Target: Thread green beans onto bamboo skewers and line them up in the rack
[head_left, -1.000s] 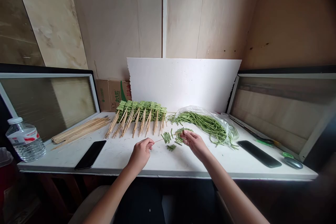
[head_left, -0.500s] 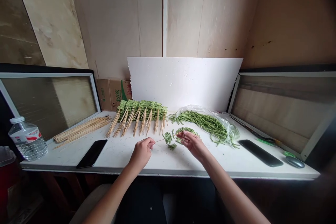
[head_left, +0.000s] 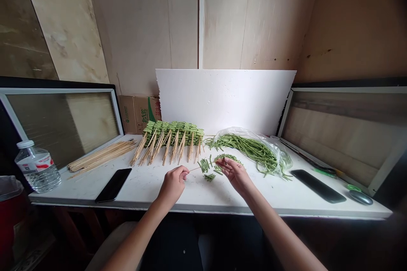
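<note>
My left hand (head_left: 173, 181) is closed in a pinch on the near end of a thin bamboo skewer (head_left: 194, 168) that carries several short green bean pieces (head_left: 204, 164). My right hand (head_left: 234, 172) pinches a cut bean piece at the skewer's far tip. Loose cut bean pieces (head_left: 222, 161) lie on the white table (head_left: 146, 184) just under and behind my hands. A row of finished bean skewers (head_left: 171, 137) lies behind them. Long green beans (head_left: 254, 150) spill from a clear plastic bag at the right.
Bare bamboo skewers (head_left: 101, 156) lie in a pile at the left, with a black phone (head_left: 113, 184) in front and a water bottle (head_left: 37, 171) at the table's left end. A black flat object (head_left: 318, 185) and a mouse (head_left: 361, 197) lie right. A white foam board (head_left: 222, 99) leans behind.
Both hands stayed at the skewer with only small finger movements; the right hand shifted slightly at the skewer tip. The view drifted a little to the left.
</note>
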Tool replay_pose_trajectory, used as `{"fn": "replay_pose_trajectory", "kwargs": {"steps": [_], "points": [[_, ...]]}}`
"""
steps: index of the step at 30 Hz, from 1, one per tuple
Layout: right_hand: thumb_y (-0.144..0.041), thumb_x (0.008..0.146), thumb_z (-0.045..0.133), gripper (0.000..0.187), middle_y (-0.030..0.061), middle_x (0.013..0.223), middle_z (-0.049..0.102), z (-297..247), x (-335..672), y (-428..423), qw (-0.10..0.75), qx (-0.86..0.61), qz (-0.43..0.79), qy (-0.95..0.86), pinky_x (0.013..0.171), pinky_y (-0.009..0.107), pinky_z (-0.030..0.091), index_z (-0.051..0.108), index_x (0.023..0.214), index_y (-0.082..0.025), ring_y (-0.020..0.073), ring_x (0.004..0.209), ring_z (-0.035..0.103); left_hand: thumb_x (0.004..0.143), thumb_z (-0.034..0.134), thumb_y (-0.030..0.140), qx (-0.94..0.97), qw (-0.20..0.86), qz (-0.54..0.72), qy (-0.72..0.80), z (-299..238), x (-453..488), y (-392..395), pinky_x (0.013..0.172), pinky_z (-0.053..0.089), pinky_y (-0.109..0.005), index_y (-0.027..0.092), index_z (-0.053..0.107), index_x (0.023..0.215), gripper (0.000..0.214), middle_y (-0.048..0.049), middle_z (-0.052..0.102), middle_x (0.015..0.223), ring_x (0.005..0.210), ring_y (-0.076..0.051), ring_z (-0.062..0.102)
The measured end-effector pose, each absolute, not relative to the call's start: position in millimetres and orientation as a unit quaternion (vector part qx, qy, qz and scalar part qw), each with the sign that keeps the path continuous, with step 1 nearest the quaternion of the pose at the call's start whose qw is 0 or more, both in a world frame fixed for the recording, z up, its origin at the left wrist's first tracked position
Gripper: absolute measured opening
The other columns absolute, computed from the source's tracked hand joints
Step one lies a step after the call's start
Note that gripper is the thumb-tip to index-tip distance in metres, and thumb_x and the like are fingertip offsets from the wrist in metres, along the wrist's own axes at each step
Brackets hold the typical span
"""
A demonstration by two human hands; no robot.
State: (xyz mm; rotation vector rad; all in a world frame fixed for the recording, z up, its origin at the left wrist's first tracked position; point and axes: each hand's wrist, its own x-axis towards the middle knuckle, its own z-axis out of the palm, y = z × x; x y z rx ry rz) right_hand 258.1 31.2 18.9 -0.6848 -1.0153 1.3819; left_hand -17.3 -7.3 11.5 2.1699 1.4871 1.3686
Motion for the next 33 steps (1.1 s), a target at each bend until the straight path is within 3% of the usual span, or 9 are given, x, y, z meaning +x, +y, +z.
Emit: {"fn": "replay_pose_trajectory", "kwargs": {"steps": [19,24,33], "points": [[-0.04,0.077,0.088,0.023,0.0063,0.101,0.082,16.6,258.5,35.4,0.599,-0.281,0.613,-0.431,0.068,0.018,0.062,0.08,0.088,-0.021,0.0235,0.108,0.076,0.094,0.046,0.011,0.728,0.105,0.46,0.497,10.7,-15.9,-7.8,0.066,0.045,-0.024,0.021,0.068,0.085,0.025,-0.0015,0.068,0.071,0.068,-0.017,0.064],[-0.043,0.074,0.089,0.026,0.0061,0.102,0.082,17.1,258.4,34.7,0.598,-0.288,0.608,-0.435,0.072,0.024,0.064,0.079,0.086,-0.023,0.027,0.109,0.076,0.092,0.046,0.01,0.73,0.101,0.46,0.495,12.3,-16.1,-8.7,0.066,0.045,-0.024,0.02,0.068,0.084,0.025,-0.0013,0.068,0.071,0.067,-0.017,0.064],[-0.05,0.072,0.088,0.03,0.0093,0.098,0.082,23.6,257.1,29.7,0.59,-0.309,0.583,-0.465,0.098,0.041,0.058,0.079,0.081,-0.022,0.0306,0.105,0.076,0.082,0.043,-0.003,0.747,0.087,0.445,0.486,12.6,-17.2,-10.1,0.068,0.049,-0.023,0.02,0.067,0.083,0.033,-0.0015,0.068,0.073,0.072,-0.016,0.067]]}}
